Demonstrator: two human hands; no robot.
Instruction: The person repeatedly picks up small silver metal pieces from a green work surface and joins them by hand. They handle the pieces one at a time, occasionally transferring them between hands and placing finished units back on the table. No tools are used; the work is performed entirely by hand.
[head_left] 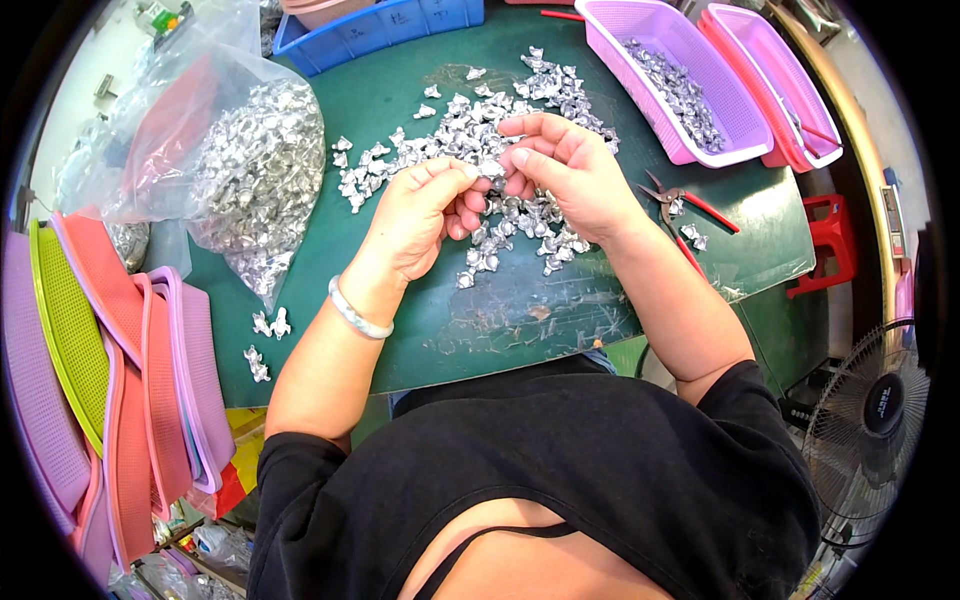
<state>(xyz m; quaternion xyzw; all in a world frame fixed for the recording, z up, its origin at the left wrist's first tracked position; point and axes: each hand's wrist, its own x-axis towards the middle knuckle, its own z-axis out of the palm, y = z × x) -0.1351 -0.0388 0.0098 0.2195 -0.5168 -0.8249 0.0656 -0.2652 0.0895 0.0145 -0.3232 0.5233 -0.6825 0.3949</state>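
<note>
Above the middle of a green table, my left hand pinches a small silver metal part between thumb and fingers. My right hand meets it from the other side, its lower fingers curled against the part and its index finger raised. The exact grip of the right fingertips is partly hidden. Around and beneath both hands lies a loose spread of similar silver metal parts. Red-handled cutting pliers rest open to the right of my right hand, with a few parts beside them.
At left stands a clear plastic bag full of parts, with stacked plastic baskets nearer me. A blue crate is at the back. A purple basket holding parts stands back right. A red stool and a fan are at right.
</note>
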